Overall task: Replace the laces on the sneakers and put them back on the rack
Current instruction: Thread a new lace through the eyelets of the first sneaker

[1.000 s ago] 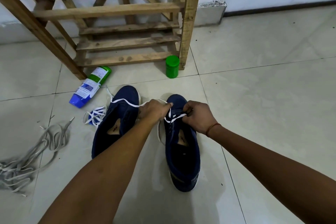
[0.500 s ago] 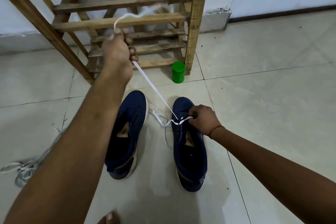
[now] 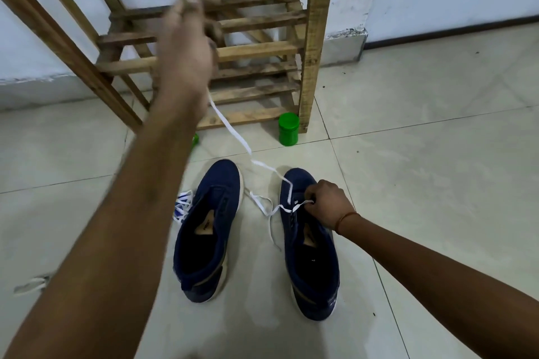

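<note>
The raised left hand (image 3: 186, 46) grips a flat white lace (image 3: 230, 125); the right hand (image 3: 328, 202) pinches it at a navy fabric sneaker (image 3: 313, 268). Its toe points toward the slatted wooden rack (image 3: 316, 38).

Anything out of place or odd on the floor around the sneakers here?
Some clutter: a green jar stands on the floor beside the rack leg, and a loose blue-and-white lace bundle lies beside the left-hand sneaker. The wall base behind the rack looks chipped.
</note>
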